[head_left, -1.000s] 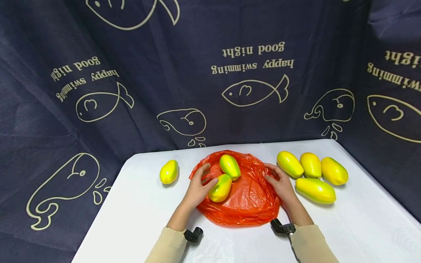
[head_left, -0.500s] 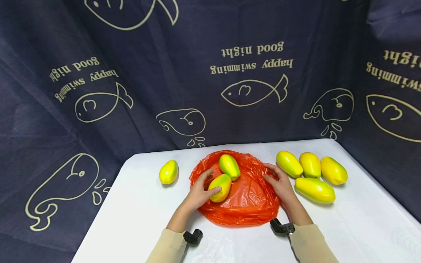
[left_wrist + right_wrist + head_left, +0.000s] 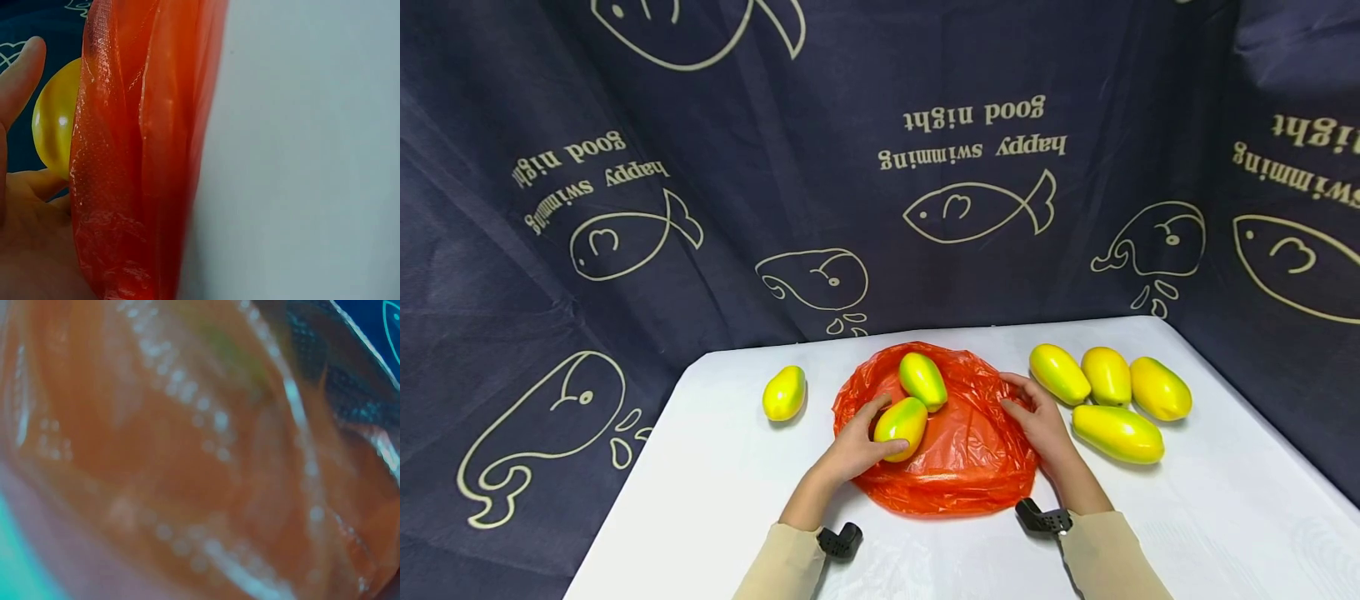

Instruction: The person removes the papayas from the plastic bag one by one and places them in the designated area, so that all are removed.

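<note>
A red plastic bag [image 3: 958, 454] lies spread on the table with its mouth gaping upward. Two yellow-green papayas rest inside it: a rear papaya [image 3: 923, 381] and a front papaya [image 3: 901, 423], touching each other. My left hand [image 3: 852, 446] wraps the front papaya, its thumb across the near side and its fingers curled along the far left side. In the left wrist view, the bag's red film hides part of that papaya [image 3: 53, 119]. With thumb and fingers, my right hand [image 3: 1043, 425] grips the bag's right rim. Blurred bag film [image 3: 187, 456] fills most of the right wrist view.
Several papayas [image 3: 1117, 433] lie grouped on the right of the white table [image 3: 715, 483]. One lone papaya [image 3: 784, 393] sits to the left of the bag. A dark blue curtain [image 3: 820, 200] with fish drawings hangs behind the table's far edge.
My left hand has shifted slightly rightward and lower, and its thumb now reaches across the front papaya. The right hand stays at the bag's rim.
</note>
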A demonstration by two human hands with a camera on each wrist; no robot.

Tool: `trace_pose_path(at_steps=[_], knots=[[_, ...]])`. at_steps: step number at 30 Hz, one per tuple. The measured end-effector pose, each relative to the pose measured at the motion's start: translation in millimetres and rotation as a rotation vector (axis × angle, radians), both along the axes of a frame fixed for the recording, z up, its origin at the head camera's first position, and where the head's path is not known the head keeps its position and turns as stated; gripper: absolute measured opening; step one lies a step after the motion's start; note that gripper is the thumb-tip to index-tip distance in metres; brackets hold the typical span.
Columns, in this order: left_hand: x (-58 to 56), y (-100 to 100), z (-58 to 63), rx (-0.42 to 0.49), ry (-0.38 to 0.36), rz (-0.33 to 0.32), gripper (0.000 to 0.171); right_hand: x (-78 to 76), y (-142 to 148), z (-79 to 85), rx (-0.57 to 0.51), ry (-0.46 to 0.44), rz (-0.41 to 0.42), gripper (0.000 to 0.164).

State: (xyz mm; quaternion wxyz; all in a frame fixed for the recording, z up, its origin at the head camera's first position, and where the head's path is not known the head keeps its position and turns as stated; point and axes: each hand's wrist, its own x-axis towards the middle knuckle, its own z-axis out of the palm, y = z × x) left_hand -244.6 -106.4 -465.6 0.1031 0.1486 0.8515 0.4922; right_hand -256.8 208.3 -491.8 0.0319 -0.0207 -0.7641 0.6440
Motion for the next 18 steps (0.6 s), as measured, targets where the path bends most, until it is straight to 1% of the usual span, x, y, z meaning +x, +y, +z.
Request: trace_pose_path(at_steps=[8, 12, 18], knots=[[0.7, -0.9, -1.1, -0.013, -0.022, -0.030, 0.095, 0.6, 0.3, 0.8, 0.001, -0.003, 0.005, 0.049], [1.3, -0.9, -0.3, -0.007, -0.031, -0.036, 0.095, 1.0, 0.3, 0.5, -0.006, -0.005, 0.006, 0.048], [1.6, -0.4, 0.0, -0.005, -0.019, -0.052, 0.092, 1.6, -0.4, -0.3, -0.001, 0.000, 0.003, 0.049]])
